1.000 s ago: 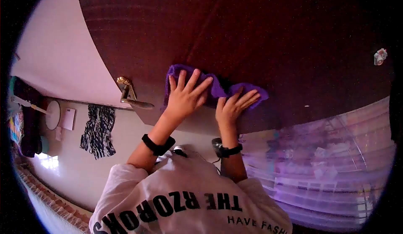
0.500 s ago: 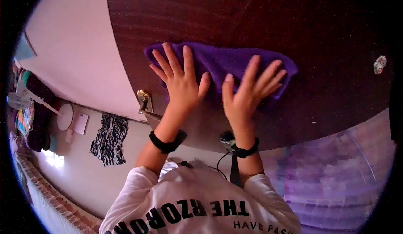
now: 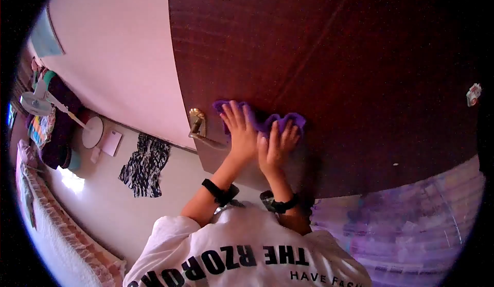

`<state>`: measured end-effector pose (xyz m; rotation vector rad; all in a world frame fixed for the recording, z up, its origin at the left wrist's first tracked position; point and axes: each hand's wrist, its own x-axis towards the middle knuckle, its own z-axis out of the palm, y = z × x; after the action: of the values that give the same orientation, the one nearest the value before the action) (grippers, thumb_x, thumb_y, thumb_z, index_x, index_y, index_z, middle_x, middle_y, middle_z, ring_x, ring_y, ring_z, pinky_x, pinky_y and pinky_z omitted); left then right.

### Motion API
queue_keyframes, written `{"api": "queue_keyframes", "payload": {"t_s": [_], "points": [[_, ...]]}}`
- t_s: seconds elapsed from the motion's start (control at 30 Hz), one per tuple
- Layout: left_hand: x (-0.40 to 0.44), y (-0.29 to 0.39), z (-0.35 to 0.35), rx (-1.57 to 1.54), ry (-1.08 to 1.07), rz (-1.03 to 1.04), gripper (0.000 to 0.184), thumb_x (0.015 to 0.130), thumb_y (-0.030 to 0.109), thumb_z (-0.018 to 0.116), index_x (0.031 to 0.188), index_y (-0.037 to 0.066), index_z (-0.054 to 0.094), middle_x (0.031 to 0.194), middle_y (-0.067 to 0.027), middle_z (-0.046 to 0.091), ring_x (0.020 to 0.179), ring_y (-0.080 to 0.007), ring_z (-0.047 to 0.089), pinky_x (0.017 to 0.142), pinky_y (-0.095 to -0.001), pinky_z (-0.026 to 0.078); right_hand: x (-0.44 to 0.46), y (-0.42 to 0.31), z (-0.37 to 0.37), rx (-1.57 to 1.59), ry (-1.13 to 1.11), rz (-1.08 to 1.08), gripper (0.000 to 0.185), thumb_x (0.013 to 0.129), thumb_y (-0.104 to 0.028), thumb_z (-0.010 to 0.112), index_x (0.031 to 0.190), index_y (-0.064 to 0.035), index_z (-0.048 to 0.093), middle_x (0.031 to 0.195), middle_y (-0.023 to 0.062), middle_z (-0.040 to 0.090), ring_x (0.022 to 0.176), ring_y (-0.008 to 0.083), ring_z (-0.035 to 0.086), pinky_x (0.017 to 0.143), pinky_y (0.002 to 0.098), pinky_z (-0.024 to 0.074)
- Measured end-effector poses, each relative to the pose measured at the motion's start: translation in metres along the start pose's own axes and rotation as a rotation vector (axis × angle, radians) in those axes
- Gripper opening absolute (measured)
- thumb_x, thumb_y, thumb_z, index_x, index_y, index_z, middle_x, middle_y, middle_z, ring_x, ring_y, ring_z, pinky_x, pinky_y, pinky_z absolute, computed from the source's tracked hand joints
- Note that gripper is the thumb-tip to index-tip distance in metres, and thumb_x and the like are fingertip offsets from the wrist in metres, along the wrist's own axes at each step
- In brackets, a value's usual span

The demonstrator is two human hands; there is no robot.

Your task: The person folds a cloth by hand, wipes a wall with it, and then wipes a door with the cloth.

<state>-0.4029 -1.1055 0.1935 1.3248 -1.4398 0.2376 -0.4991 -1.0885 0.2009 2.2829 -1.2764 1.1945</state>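
A bunched purple cloth (image 3: 294,117) lies against the dark red-brown door (image 3: 350,81). On its left part rests my left hand (image 3: 241,131), palm to the cloth and fingers stretched out. My right hand (image 3: 277,145) presses on the cloth's right part, its fingers upward and slightly apart. The two hands are close together, with cloth showing above and between them. Just left of my left hand is the brass door handle (image 3: 205,137). Both wrists wear black bands.
A white standing fan (image 3: 36,103) is at the far left, near a bed with a frilled edge (image 3: 77,240). A black-and-white patterned cloth (image 3: 145,166) lies on the floor. Purple sheer fabric (image 3: 396,225) hangs at the lower right. A small item (image 3: 473,95) is on the door's right side.
The cloth was bunched, then spread wide and higher half a second ago; now it is bunched and lower again. Both hands have moved down and closer together. The door handle appears further right in view.
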Motion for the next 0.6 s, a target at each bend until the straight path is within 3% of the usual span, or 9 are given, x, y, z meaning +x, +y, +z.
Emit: {"api": "queue_keyframes", "payload": {"t_s": [0.07, 0.17, 0.2, 0.23, 0.3, 0.4, 0.47, 0.57, 0.6], "points": [[0.013, 0.009, -0.003, -0.02, -0.051, 0.033, 0.058, 0.074, 0.034, 0.048, 0.119, -0.002, 0.037, 0.132, -0.0263, 0.011, 0.12, -0.0485, 0.002, 0.092, -0.0608, 0.002, 0.006, 0.006, -0.016, -0.057, 0.086, 0.103, 0.045, 0.083, -0.025, 0.04, 0.125, -0.0073, 0.033, 0.131, 0.0241, 0.017, 0.12, 0.0457, 0.011, 0.092, 0.0595, 0.0101], [0.06, 0.027, -0.023, 0.159, -0.068, 0.355, 0.053, 0.074, 0.035, 0.048, 0.123, 0.016, 0.037, 0.134, -0.0186, 0.016, 0.122, -0.0437, 0.005, 0.093, -0.0593, -0.001, 0.042, 0.015, -0.06, -0.176, 0.151, 0.144, 0.047, 0.082, -0.026, 0.041, 0.124, -0.0069, 0.033, 0.132, 0.0262, 0.009, 0.12, 0.0474, 0.003, 0.092, 0.0597, 0.0073], [0.077, 0.034, -0.032, 0.208, -0.066, 0.396, 0.054, 0.074, 0.036, 0.049, 0.124, 0.02, 0.036, 0.135, -0.0184, 0.013, 0.123, -0.0435, 0.002, 0.093, -0.0589, -0.002, 0.056, 0.016, -0.077, -0.217, 0.168, 0.135, 0.048, 0.082, -0.027, 0.041, 0.124, -0.0069, 0.033, 0.132, 0.0272, 0.007, 0.12, 0.0482, 0.002, 0.092, 0.06, 0.0068], [0.088, 0.04, -0.036, 0.103, -0.039, 0.304, 0.048, 0.075, 0.036, 0.046, 0.122, 0.03, 0.038, 0.133, -0.0118, 0.023, 0.123, -0.0383, 0.012, 0.094, -0.0565, -0.003, 0.068, 0.016, -0.088, -0.221, 0.156, 0.137, 0.048, 0.082, -0.027, 0.041, 0.124, -0.0069, 0.033, 0.132, 0.0272, 0.007, 0.12, 0.0482, 0.002, 0.092, 0.06, 0.0068], [0.099, 0.036, -0.041, 0.165, 0.016, 0.332, 0.05, 0.074, 0.036, 0.047, 0.122, 0.026, 0.039, 0.134, -0.0157, 0.017, 0.123, -0.0407, 0.008, 0.095, -0.0559, -0.003, 0.088, 0.015, -0.098, -0.261, 0.306, 0.073, 0.049, 0.08, -0.03, 0.044, 0.124, -0.0096, 0.035, 0.132, 0.0287, 0.005, 0.119, 0.0499, 0.0, 0.09, 0.0623, 0.0055], [0.095, 0.023, -0.042, 0.254, 0.039, 0.357, 0.053, 0.075, 0.036, 0.047, 0.123, 0.017, 0.037, 0.134, -0.0227, 0.01, 0.122, -0.0449, 0.002, 0.094, -0.057, -0.001, 0.101, 0.004, -0.088, -0.349, 0.253, 0.021, 0.052, 0.077, -0.033, 0.048, 0.124, -0.0138, 0.036, 0.132, 0.0285, 0.004, 0.119, 0.0506, -0.002, 0.088, 0.0646, 0.0044], [0.083, 0.012, -0.04, 0.123, 0.056, 0.191, 0.055, 0.072, 0.037, 0.049, 0.123, 0.019, 0.038, 0.133, -0.0217, 0.015, 0.122, -0.0437, 0.007, 0.093, -0.0582, 0.001, 0.1, 0.001, -0.064, -0.357, 0.274, -0.029, 0.053, 0.074, -0.036, 0.05, 0.123, -0.0211, 0.037, 0.132, 0.0268, 0.011, 0.117, 0.051, 0.008, 0.087, 0.0661, 0.0053], [0.065, -0.012, -0.042, 0.202, 0.005, 0.166, 0.059, 0.072, 0.037, 0.05, 0.122, 0.009, 0.037, 0.132, -0.0244, 0.014, 0.121, -0.0462, 0.007, 0.093, -0.0587, 0.005, 0.088, -0.013, -0.035, -0.417, 0.211, -0.1, 0.05, 0.073, -0.036, 0.05, 0.122, -0.0303, 0.038, 0.128, 0.0157, 0.03, 0.106, 0.0408, 0.033, 0.087, 0.0621, 0.0146], [0.06, -0.021, -0.043, 0.211, -0.019, 0.158, 0.06, 0.072, 0.036, 0.05, 0.122, 0.008, 0.036, 0.132, -0.024, 0.014, 0.12, -0.0463, 0.008, 0.093, -0.0587, 0.006, 0.082, -0.015, -0.028, -0.401, 0.188, -0.107, 0.05, 0.073, -0.036, 0.05, 0.122, -0.0303, 0.038, 0.128, 0.0157, 0.03, 0.106, 0.0408, 0.033, 0.087, 0.0621, 0.0146]]}}
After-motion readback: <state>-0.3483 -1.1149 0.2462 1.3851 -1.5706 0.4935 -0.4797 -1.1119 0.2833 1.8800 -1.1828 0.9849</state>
